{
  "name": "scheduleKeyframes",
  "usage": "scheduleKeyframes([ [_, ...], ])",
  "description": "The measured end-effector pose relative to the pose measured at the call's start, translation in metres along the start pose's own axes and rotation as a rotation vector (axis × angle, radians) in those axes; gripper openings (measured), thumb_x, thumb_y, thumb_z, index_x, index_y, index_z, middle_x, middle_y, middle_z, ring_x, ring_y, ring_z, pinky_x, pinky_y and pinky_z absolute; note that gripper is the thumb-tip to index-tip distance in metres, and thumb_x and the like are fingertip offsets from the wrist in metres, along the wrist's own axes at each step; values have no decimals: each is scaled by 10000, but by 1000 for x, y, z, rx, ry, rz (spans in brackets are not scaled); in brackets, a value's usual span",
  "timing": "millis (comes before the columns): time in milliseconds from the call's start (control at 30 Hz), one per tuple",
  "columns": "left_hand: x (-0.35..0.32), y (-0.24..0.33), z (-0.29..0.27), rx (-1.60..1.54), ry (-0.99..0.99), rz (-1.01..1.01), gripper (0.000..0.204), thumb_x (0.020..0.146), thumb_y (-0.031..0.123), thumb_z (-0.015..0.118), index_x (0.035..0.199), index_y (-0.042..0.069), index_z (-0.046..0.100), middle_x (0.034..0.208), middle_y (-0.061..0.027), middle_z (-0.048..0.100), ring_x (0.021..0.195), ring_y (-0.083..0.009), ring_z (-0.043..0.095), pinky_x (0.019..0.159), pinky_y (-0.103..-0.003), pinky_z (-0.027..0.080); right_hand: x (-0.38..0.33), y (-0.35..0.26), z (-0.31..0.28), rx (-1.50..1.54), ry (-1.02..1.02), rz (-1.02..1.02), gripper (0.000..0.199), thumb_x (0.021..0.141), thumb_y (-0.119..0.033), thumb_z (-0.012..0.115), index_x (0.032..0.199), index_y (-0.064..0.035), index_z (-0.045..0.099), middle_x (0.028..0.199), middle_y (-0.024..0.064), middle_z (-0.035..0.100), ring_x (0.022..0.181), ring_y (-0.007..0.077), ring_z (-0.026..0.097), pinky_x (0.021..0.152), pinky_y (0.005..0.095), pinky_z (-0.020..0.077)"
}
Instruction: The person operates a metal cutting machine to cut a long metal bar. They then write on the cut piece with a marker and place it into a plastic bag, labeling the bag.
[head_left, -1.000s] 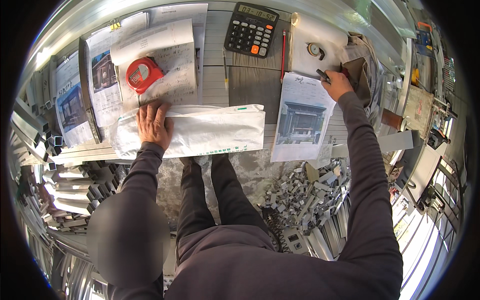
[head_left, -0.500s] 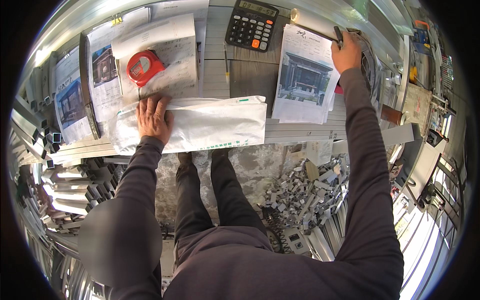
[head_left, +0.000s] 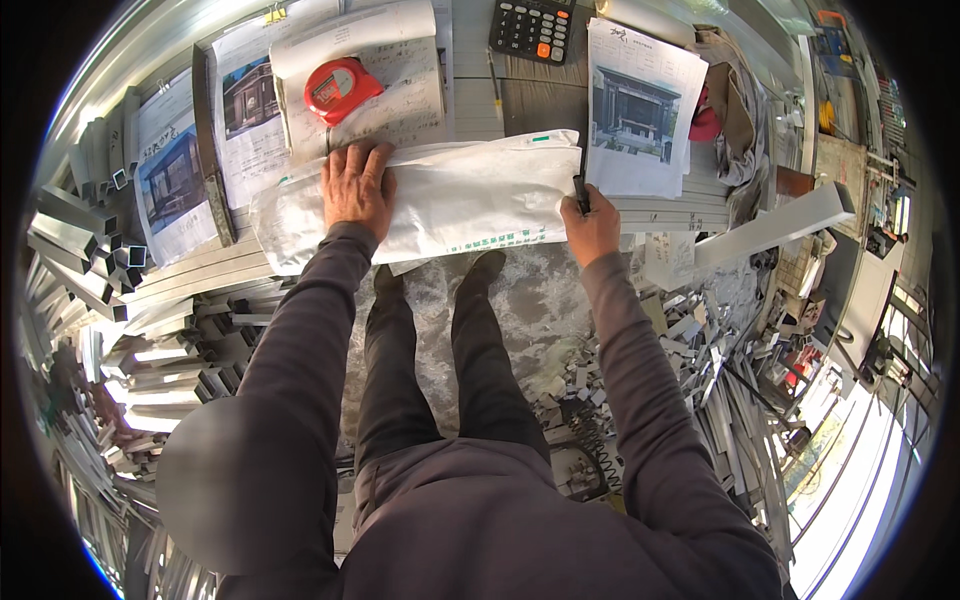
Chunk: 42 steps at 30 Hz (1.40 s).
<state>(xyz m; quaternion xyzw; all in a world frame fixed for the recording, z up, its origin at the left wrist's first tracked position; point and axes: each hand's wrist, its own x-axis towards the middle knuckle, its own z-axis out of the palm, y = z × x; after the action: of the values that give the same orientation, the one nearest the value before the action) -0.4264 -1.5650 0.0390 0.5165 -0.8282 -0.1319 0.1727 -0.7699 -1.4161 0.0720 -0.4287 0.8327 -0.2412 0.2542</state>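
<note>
A folded white plastic sack [head_left: 470,195] lies along the near edge of the bench. My left hand [head_left: 358,192] rests on its left part, palm down and fingers stretched out. At the sack's right end, my right hand [head_left: 594,228] grips a black marker pen [head_left: 581,193], which stands roughly upright; whether its tip touches the sack I cannot tell. Just beyond my left fingers, a red tape measure [head_left: 342,90] sits on a handwritten notepad [head_left: 410,85]. Past my right hand lies a stack of printed sheets [head_left: 640,115] with a picture of a building.
A black calculator [head_left: 532,28] is at the far middle. Other printed sheets [head_left: 170,180] and a metal strip [head_left: 216,190] lie at left. Crumpled grey cloth [head_left: 735,100] is at far right. Metal profiles [head_left: 85,250] crowd the left side; offcuts [head_left: 680,330] litter the floor right.
My right hand has come from the far right, beyond the printed sheets, to the sack's right end with the marker pen. The left hand stays on the sack. My view has shifted.
</note>
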Motion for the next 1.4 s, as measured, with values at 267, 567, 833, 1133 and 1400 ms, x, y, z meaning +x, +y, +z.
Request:
scheduleKeyframes([
  [267, 28, 48, -31, -228, 140, 247, 196, 953, 169, 787, 1148, 185, 765, 1119, -37, 723, 1094, -323, 629, 1054, -509, 436, -75, 37, -45, 16, 238, 200, 282, 1028, -227, 727, 1163, 20, 747, 905, 204, 753, 834, 378, 720, 800, 493, 558],
  [567, -15, 8, -52, -260, 13, 385, 279, 885, 128, 841, 1153, 171, 776, 1223, -24, 720, 1192, -322, 638, 1039, -478, 507, 43, 104, -91, -287, 304, 290, 402, 950, -386, 702, 1080, -11, 771, 1074, 287, 785, 1047, 511, 731, 943, 567, 560],
  [833, -28, -18, -9, -127, -62, 271, 346, 918, 224, 815, 1251, 196, 730, 1384, -5, 659, 1304, -308, 574, 1082, -485, 473, 54, 68, -42, -522, 503, 73, 430, 952, -149, 659, 1354, 2, 689, 1355, 299, 725, 1198, 474, 718, 1029, 549, 567],
  [1133, -29, -15, -6, -174, 0, 195, 449, 862, 190, 845, 1283, 175, 691, 1397, -32, 637, 1294, -323, 569, 1110, -495, 462, -43, -135, 105, -118, -356, -370, 395, 990, -154, 748, 1377, -79, 729, 1021, 215, 795, 843, 335, 779, 778, 444, 617],
  [1400, -29, -23, -3, -122, -74, 227, 259, 793, 150, 863, 1011, 136, 725, 1328, -14, 622, 1221, -312, 567, 1057, -485, 467, -72, -163, 110, 398, -402, -254, 364, 959, -55, 769, 1313, -3, 701, 1028, 139, 801, 909, 201, 764, 808, 352, 602],
])
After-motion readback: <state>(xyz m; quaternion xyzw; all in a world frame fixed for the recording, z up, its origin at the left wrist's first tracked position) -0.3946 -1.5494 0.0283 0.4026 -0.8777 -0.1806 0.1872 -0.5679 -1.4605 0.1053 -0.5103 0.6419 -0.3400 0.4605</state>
